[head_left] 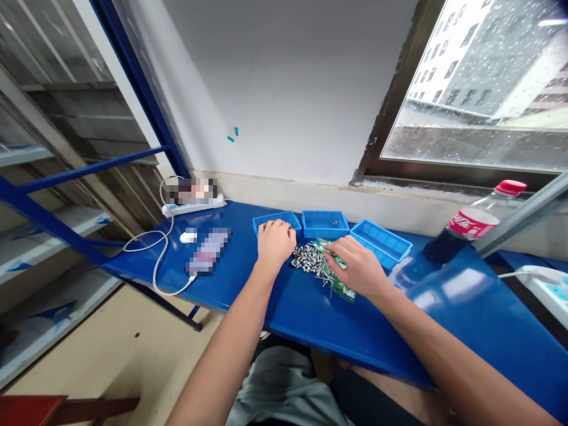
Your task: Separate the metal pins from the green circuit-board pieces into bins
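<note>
My left hand (276, 241) is over the front right part of the left blue bin (261, 222). Its fingers are curled together, and whatever they may hold is hidden. On the table lies a pile of small silver and black metal pieces (307, 260), some with thin pins. Green, shiny pieces (341, 289) lie along the pile's right side. My right hand (357, 263) hovers over these, thumb and forefinger closed at the pile's edge; what is pinched there is too small to name. The middle blue bin (326, 232) has a small piece in it, and the right blue bin (394, 251) stands angled beside it.
A cola bottle (465, 228) leans near the window at the right. Left on the blue table (248, 278) are a blurred phone (208, 251) with a white cable (155, 272), a small white object (189, 236) and a power strip (195, 206). Another white strip (544, 290) sits far right.
</note>
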A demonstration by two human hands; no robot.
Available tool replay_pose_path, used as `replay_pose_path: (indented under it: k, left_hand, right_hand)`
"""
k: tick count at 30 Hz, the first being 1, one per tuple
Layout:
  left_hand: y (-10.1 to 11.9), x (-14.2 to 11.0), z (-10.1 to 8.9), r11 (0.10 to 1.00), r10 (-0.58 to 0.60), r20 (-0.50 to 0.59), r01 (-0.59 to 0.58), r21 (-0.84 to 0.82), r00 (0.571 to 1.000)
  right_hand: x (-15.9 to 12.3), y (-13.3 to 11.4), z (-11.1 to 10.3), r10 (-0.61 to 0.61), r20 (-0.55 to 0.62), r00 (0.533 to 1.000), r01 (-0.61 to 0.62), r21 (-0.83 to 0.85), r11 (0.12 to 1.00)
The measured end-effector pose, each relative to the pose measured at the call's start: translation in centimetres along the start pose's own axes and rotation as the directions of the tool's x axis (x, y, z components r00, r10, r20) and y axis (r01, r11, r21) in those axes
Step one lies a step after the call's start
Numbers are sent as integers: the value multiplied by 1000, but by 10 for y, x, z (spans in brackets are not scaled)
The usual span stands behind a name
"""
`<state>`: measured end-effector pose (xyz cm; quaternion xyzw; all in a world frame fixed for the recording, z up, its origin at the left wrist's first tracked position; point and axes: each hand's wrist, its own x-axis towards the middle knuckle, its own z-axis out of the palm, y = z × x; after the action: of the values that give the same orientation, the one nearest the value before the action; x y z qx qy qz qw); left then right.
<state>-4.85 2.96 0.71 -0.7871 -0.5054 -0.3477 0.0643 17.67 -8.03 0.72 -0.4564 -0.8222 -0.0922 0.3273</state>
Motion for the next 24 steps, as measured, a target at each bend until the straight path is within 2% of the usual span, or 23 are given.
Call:
replay_pose_path:
  k: [4,9,13,17,20,24]
  left_hand:
    - [2,-1,4,998,0,-40,-2,-67,999]
    - [23,-4,-10,968,81,-105,-103,-229,991]
    - [58,4,-21,916,191,-48,-195,-351,980]
    - [77,26,-13,873,254,60,-202,-443,965]
    - [71,34,2,838,311,-6,-278,-470,950]
    - [47,29,15,796,411,-34,-377,-473,911]
  right_hand:
    - [0,2,3,-22,84,996,18,51,999]
    - [-2,5,9,-18,122,992,10,70,997]
    - [-3,7,12,3,123,992,-8,39,999]
    - [-2,10,13,49,67,997,-50,4,999]
    - [2,10,10,34,56,998,-34,12,999]
    - [10,1,5,-49,84,995,46,45,998]
